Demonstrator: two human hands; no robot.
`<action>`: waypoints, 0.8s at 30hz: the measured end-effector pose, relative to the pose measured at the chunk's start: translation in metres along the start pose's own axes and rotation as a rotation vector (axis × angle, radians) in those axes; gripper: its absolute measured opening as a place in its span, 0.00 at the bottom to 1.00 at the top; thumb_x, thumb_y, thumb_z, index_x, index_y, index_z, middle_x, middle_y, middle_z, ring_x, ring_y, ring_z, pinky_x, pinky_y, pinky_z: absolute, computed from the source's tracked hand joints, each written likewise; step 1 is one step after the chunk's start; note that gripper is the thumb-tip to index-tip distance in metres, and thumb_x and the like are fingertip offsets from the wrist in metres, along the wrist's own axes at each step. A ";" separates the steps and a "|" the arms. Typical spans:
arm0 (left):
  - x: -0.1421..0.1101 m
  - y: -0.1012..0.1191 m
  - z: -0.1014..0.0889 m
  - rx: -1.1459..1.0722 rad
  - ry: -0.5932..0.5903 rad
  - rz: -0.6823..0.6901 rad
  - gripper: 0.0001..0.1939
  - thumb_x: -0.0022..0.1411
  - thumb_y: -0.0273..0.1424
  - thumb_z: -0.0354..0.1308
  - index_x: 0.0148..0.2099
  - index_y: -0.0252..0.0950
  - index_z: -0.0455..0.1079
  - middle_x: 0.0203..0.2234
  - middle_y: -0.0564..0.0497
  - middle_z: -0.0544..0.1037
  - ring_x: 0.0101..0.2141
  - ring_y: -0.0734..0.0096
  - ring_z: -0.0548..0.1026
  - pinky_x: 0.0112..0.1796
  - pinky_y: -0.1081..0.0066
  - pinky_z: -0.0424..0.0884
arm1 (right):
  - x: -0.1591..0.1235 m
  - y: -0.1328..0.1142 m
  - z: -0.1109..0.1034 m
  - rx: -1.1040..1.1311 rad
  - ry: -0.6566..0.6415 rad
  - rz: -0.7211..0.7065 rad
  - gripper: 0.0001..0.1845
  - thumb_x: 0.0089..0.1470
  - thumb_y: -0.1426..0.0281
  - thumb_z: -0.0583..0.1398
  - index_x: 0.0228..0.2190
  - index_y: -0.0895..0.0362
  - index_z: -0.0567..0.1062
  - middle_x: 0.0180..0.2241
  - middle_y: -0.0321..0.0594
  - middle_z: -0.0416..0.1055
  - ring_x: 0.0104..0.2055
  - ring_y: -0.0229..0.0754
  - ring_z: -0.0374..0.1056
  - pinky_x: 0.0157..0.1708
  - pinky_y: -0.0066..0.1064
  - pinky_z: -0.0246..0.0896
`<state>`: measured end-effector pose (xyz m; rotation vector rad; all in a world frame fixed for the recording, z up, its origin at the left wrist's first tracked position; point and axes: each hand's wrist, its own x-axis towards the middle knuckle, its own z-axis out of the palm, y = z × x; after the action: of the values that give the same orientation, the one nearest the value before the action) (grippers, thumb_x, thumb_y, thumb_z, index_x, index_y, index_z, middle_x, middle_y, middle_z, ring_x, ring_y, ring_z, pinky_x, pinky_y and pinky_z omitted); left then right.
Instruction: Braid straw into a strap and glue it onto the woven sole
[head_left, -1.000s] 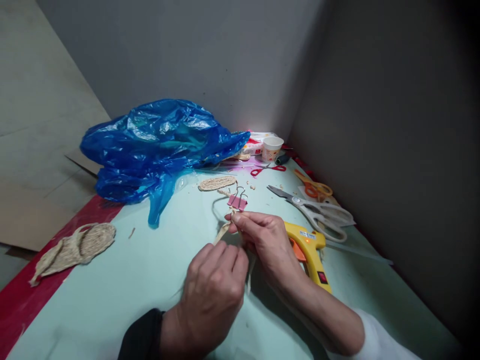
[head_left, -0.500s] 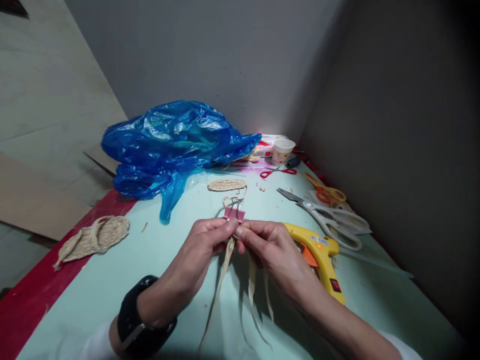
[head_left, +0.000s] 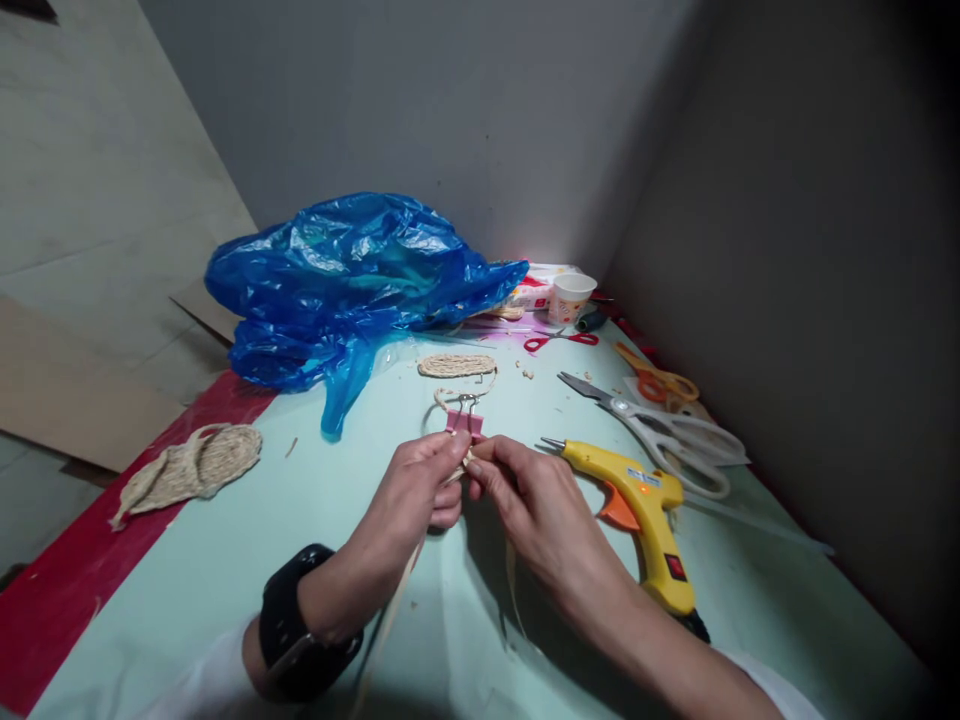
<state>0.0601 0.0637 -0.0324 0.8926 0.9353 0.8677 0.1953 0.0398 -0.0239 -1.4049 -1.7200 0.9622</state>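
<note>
My left hand point(head_left: 424, 478) and my right hand point(head_left: 525, 490) meet at the middle of the table, fingertips pinched on pale raffia-like strands point(head_left: 390, 615) whose loose ends hang toward me. Just beyond the fingertips a pink binder clip point(head_left: 465, 422) grips the work. A thin braided cord runs from behind the clip to a flat oval coil of braid point(head_left: 456, 366). My left thumb lies close to the clip's lower edge. The exact crossing of the strands is partly hidden by my fingers. A black watch point(head_left: 306, 622) is on my left wrist.
Right of my hands lies a yellow glue gun point(head_left: 637, 500), its light glowing. White-handled scissors point(head_left: 652, 430), orange scissors point(head_left: 660, 380), red scissors point(head_left: 562, 342) and a paper cup point(head_left: 572, 298) lie beyond. A blue plastic bag point(head_left: 352, 280) is at back left, a small woven slipper point(head_left: 195, 470) at left.
The strand under my left hand has swung left, and the right-hand strands have shifted behind my right hand. My right wrist has turned slightly, and more of the glue gun shows.
</note>
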 end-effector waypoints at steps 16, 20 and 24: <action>-0.009 0.010 -0.020 0.275 -0.027 -0.192 0.29 0.59 0.55 0.50 0.28 0.32 0.69 0.16 0.53 0.66 0.12 0.82 0.56 0.15 0.78 0.53 | 0.011 0.007 0.002 0.305 -0.244 0.281 0.12 0.52 0.73 0.54 0.21 0.61 0.71 0.20 0.36 0.66 0.23 0.33 0.56 0.24 0.25 0.48; 0.007 0.030 -0.044 0.741 0.205 0.007 0.32 0.61 0.56 0.44 0.32 0.31 0.72 0.26 0.43 0.75 0.23 0.68 0.73 0.23 0.71 0.67 | 0.010 0.006 -0.001 0.252 -0.275 0.341 0.11 0.52 0.72 0.55 0.20 0.61 0.72 0.15 0.30 0.55 0.19 0.32 0.46 0.20 0.26 0.38; 0.038 0.044 -0.051 1.012 0.222 0.056 0.22 0.61 0.49 0.52 0.30 0.35 0.70 0.20 0.50 0.73 0.23 0.65 0.72 0.25 0.69 0.65 | 0.008 0.004 0.000 0.200 -0.313 0.355 0.10 0.50 0.75 0.55 0.21 0.61 0.73 0.16 0.31 0.57 0.20 0.31 0.48 0.20 0.26 0.40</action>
<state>0.0164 0.1261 -0.0197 1.7042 1.5930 0.5069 0.1964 0.0487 -0.0270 -1.5149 -1.5586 1.5750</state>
